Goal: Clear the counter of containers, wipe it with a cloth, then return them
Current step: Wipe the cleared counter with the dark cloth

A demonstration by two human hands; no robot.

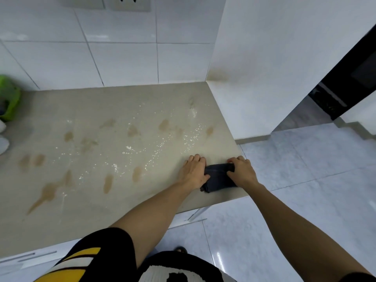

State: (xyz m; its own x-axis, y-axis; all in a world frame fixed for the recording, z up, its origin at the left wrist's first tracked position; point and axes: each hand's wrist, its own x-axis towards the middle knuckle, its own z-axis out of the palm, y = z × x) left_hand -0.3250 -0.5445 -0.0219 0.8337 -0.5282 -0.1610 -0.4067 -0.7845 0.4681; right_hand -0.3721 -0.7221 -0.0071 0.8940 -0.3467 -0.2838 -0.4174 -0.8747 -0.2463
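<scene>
Fingers [195,158] of the left hand [193,173] and right hand [242,171] curl round the folded dark grey cloth [218,178] at the beige stone tabletop's [101,196] right front corner, and a loose grip could smear those brown stains [48,192].

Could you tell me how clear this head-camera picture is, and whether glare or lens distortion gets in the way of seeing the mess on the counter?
Head view: wide-angle bending curves the counter edges and tile lines; bright specular sparkle on the wet patch, yet the brown stains read clearly; both hands, left hand and right hand, and the dark cloth are sharp; the green container at the left edge is soft.
</scene>
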